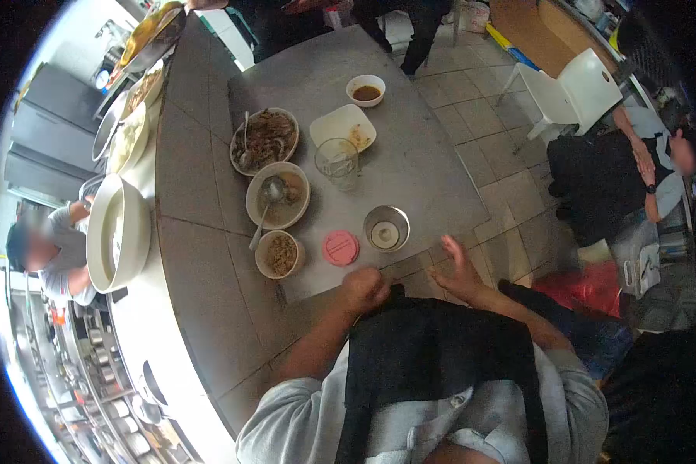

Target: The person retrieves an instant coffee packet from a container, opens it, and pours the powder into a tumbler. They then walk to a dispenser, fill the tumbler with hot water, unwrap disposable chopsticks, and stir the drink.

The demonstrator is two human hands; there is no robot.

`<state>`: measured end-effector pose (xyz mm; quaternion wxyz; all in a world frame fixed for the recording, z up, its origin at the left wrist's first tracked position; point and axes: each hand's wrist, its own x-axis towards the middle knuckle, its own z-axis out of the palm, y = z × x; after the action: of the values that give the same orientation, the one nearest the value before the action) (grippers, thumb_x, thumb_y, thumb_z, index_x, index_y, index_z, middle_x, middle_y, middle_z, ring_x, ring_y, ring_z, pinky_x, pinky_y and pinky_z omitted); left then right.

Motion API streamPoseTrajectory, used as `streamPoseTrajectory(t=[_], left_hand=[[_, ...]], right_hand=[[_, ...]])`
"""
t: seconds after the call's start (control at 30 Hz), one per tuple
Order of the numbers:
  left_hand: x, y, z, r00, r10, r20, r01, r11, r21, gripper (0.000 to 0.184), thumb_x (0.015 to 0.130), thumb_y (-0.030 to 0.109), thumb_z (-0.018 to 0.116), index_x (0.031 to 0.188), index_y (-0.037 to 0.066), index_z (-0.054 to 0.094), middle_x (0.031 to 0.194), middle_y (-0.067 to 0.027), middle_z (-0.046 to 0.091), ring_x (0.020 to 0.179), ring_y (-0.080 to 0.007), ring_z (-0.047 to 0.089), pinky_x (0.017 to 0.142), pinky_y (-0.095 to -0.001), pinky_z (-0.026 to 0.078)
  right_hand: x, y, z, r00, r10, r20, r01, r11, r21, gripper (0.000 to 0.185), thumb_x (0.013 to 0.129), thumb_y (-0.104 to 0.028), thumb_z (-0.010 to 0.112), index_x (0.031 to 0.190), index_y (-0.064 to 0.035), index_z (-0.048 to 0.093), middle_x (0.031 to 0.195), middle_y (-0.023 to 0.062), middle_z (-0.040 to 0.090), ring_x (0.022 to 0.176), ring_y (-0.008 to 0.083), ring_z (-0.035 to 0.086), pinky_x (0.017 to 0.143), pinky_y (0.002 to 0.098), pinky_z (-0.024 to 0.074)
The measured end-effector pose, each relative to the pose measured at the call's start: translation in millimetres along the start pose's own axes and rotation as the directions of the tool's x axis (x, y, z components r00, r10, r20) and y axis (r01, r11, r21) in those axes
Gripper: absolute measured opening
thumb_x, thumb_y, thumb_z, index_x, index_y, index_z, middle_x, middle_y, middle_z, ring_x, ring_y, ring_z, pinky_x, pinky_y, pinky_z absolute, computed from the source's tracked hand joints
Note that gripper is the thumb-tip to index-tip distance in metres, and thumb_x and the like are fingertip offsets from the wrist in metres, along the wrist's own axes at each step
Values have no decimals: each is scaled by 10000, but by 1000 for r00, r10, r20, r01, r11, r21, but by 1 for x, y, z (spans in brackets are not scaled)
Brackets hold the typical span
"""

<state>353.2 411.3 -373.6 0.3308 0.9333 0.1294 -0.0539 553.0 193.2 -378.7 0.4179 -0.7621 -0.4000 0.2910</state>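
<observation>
My left hand point(365, 290) is curled into a fist at the near edge of the grey table point(433, 166); nothing shows in it. A round pink lid point(340, 248) lies just beyond that fist. My right hand point(460, 271) is held off the table's near right edge, its fingers apart and holding nothing. Closest to it stands a metal cup point(387, 229) with a pale round bottom. Left of the lid is a small tub of brown crumbly food point(281, 255). Behind the tub sits a soup bowl point(278, 196) with a ladle point(269, 197) in it.
Farther back are a dish of dark meat point(264, 141), a clear glass point(336, 164), a white plate point(343, 129) and a sauce bowl point(366, 90). A counter point(189, 155) with large bowls runs along the left. People are at left, right and back; a white chair point(568, 93) stands right.
</observation>
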Motion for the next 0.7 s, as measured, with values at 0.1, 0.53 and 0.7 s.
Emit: streamPoseTrajectory(t=[0.1,0.53,0.7], left_hand=[[7,15,-1,962,160,220,-116,973,-198,364,894,394,631,915,32,666,818,-213,633,808,-351,635,745,-480,485],[35,-82,105,627,10,779,322,907,-271,508,966,521,485,1136,75,658,1221,-157,629,1160,-320,574,987,-424,444],[70,-109,110,586,-38,809,273,950,-153,505,967,516,486,1151,76,651,1230,-155,624,1167,-315,571,992,-420,441]], right_hand=[[-61,78,-13,954,261,147,-221,944,-247,766,868,-244,693,1470,-42,265,1458,222,356,1327,351,418,1098,469,342],[-264,168,8,449,891,63,-880,453,-141,689,936,-389,582,1471,-49,313,1521,220,299,1386,360,342,1135,493,260],[-286,155,31,398,917,17,-915,398,-60,671,939,-390,568,1468,-54,328,1520,219,305,1395,361,328,1140,505,239]])
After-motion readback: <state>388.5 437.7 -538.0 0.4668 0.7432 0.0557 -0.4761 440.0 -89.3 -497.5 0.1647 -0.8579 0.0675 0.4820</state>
